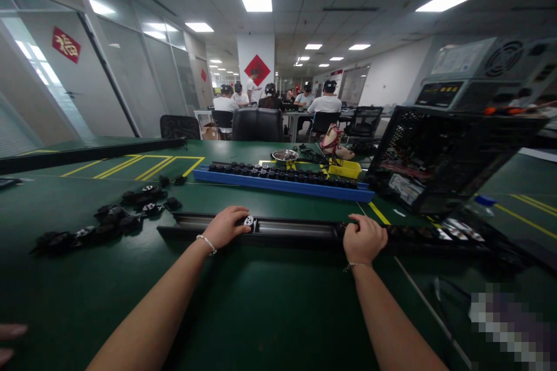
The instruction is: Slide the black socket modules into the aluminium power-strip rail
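A long black channel (296, 231) lies across the green table in front of me. Near its left end, my left hand (225, 228) pinches a small black part with a white-marked face (249, 221), which sits in the channel. Farther right, my right hand (364, 240) is closed with bent fingers at the channel, and whatever is under them is hidden. Right of this hand, a row of similar dark parts (418, 233) fills the channel. A loose pile of such black parts (115, 215) lies on the table to the left.
Behind the channel stands a blue tray (282, 186) of black parts, near a metal dish (285, 155) and a yellow bin (344, 170). An open computer case (452, 156) stands at right. Another person's fingers (12, 333) show at lower left. People sit farther back.
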Tool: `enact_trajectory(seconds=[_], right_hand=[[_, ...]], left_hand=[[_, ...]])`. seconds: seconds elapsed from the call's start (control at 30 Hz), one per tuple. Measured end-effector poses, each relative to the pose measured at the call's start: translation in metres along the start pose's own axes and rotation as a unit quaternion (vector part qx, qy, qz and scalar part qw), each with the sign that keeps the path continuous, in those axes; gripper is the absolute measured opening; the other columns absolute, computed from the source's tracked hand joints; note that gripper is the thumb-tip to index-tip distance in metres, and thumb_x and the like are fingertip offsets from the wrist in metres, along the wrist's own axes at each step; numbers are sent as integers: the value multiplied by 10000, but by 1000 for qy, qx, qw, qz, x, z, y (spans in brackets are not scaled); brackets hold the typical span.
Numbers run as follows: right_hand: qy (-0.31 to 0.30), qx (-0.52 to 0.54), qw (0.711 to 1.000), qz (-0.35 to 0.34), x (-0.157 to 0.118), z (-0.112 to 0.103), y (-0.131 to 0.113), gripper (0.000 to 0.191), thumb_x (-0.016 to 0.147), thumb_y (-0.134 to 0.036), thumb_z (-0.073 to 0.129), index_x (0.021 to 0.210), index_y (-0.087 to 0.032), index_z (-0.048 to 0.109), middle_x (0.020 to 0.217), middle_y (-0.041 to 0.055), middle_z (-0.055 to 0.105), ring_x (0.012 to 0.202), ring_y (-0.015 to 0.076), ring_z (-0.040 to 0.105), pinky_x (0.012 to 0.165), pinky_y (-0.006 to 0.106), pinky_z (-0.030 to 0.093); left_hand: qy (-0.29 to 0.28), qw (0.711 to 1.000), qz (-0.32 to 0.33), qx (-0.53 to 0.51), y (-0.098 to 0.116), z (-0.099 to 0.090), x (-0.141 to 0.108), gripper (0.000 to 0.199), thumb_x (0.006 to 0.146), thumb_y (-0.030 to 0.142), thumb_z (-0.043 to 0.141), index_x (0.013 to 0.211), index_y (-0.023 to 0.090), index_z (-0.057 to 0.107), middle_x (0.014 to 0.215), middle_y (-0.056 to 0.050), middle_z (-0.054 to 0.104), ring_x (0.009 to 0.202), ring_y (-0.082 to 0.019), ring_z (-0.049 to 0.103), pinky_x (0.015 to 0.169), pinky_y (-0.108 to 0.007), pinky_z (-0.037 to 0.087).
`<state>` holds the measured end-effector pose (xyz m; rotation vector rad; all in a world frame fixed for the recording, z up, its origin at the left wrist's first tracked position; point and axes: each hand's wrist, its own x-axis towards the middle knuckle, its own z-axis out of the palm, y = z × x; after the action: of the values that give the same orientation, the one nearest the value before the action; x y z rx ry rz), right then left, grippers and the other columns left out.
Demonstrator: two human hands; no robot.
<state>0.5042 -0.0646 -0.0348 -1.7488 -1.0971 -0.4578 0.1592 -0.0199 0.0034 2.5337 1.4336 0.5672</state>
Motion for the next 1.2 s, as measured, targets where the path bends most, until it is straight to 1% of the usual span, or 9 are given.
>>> enact_trajectory(seconds=[0.27, 0.47, 0.67, 0.9, 1.2], right_hand=[[-4, 6, 1000, -1, 1, -2, -1, 264, 658, -136, 384, 763, -192, 620, 878, 48, 647, 960, 225, 515, 945, 429, 200], [8, 5, 1000, -7, 1, 0, 1, 259, 650, -128, 396, 761, -192, 621, 865, 40, 646, 951, 218, 517, 955, 436, 197], [8, 8, 1000, -4, 0, 0, 1, 258, 654, -143, 384, 759, -201, 612, 870, 34, 641, 954, 212, 513, 966, 426, 176], [6, 4, 1000, -4, 0, 0, 0, 257, 662, -148, 380, 761, -204, 610, 871, 36, 643, 954, 219, 517, 962, 424, 179], [0, 8, 1000, -3, 1, 0, 1, 262, 659, -143, 385, 763, -199, 618, 863, 40, 642, 951, 220, 513, 959, 438, 184]], left_hand=[[-2, 1000, -7, 0, -12, -8, -6, 375, 739, 395, 574, 1060, 206, 615, 1196, -71, 573, 1114, -224, 501, 997, -382, 374], [-11, 1000, -9, -15, -23, -11, -10, 406, 739, 407, 564, 1073, 181, 605, 1216, -83, 563, 1137, -217, 492, 1017, -360, 355], [-32, 998, -43, -14, -32, -16, -15, 440, 741, 424, 542, 1112, 190, 581, 1231, -72, 567, 1218, -224, 430, 1045, -378, 311], [-46, 997, -63, -22, -35, -25, -20, 439, 739, 429, 522, 1121, 217, 567, 1230, -64, 571, 1203, -230, 452, 1018, -376, 340], [-53, 996, -72, -13, -48, -34, -27, 464, 732, 458, 507, 1127, 222, 562, 1245, -59, 560, 1227, -232, 425, 1022, -374, 332]])
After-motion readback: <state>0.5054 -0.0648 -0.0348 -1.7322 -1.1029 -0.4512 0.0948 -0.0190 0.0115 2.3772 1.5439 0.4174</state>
